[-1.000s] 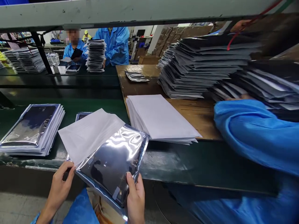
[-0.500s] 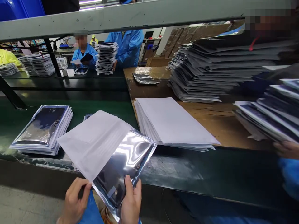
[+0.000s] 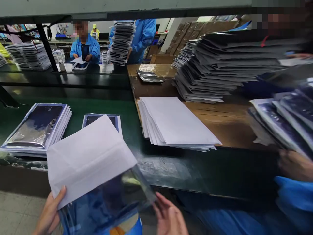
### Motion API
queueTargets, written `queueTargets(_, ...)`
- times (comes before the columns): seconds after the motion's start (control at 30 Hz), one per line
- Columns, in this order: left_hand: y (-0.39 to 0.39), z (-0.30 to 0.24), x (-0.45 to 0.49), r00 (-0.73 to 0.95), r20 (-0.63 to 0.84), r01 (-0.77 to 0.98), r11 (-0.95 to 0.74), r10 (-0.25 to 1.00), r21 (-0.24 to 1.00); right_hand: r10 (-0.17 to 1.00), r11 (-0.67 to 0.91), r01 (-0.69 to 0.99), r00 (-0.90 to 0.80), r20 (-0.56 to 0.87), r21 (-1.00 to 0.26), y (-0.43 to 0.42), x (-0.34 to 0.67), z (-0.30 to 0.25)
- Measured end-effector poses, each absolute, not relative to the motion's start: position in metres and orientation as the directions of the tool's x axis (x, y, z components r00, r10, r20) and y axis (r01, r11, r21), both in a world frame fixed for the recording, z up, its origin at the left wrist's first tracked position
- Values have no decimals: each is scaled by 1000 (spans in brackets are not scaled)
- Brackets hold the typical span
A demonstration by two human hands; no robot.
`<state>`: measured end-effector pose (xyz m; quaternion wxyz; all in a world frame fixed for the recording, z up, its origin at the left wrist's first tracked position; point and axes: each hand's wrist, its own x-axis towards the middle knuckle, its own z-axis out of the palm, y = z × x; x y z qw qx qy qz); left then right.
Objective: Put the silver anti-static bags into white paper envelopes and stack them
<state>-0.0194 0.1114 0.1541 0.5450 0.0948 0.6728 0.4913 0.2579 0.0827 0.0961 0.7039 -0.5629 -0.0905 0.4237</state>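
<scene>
A: Where is the shiny pouch (image 3: 105,204) to be found?
B: At seven o'clock from the middle of the view, with its upper part covered by a white envelope (image 3: 91,160) lying at eight; whether it is tucked inside or just lies under cannot be told

A: How is it gripped?
B: At eight o'clock, low down, the envelope's lower corner is pinched by the left hand (image 3: 52,210), its thumb laid on the white paper. At six, the pouch's corner is met by the fingers of the right hand (image 3: 172,218); whether it is pinched cannot be told through the blur

A: And around them?
B: At nine, a stack of bagged panels (image 3: 36,127) is borne by the green bench (image 3: 168,166). Just right of centre, white envelopes are piled (image 3: 181,122); at two, a tall grey stack (image 3: 215,70) is seen
</scene>
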Motion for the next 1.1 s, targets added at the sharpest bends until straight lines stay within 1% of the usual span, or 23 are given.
queueTargets(0.03, 108, 148, -25, -360, -641, -370, 526, 678, 765, 704, 10, -469, 630, -326, -883, 90, 276, 98)
queueTargets(0.07, 104, 142, -28, -320, -646, -330, 557, 693, 762, 737, -18, -462, 593, -325, -887, 96, 290, 99)
queueTargets(0.17, 95, 120, -31, -134, -669, -203, 641, 731, 740, 851, -235, -420, 346, -394, -876, 104, 303, 93)
queueTargets(0.2, 93, 112, -30, -73, -677, -158, 661, 733, 733, 862, -297, -391, 283, -421, -871, 104, 299, 88)
queueTargets(0.27, 90, 99, -30, -8, -689, -62, 688, 724, 723, 859, -365, -340, 235, -454, -867, 97, 289, 77)
queueTargets(0.3, 90, 94, -30, -19, -690, -17, 690, 724, 724, 854, -379, -334, 234, -465, -863, 92, 284, 73)
queueTargets(0.37, 93, 86, -31, -94, -668, 39, 673, 738, 738, 833, -401, -366, 236, -501, -840, 82, 277, 68)
queueTargets(0.47, 105, 78, -29, -167, -634, 37, 648, 755, 761, 787, -435, -448, 233, -572, -781, 71, 274, 62)
queueTargets(0.67, 101, 61, -6, -114, -669, -6, 673, 734, 740, 657, -444, -475, 404, -637, -760, 53, 275, 40)
queueTargets(0.77, 84, 58, -3, -86, -708, -8, 710, 701, 704, 595, -455, -525, 422, -684, -719, 37, 271, 32)
queueTargets(0.87, 72, 63, -5, -61, -742, 6, 743, 668, 669, 508, -468, -571, 450, -734, -674, 18, 266, 29)
queueTargets(0.97, 66, 72, -9, -42, -758, 37, 759, 651, 650, 457, -526, -530, 483, -747, -665, 3, 264, 29)
queueTargets(1.1, 60, 77, -10, -68, -781, 56, 784, 621, 618, 488, -598, -409, 496, -718, -689, -8, 269, 26)
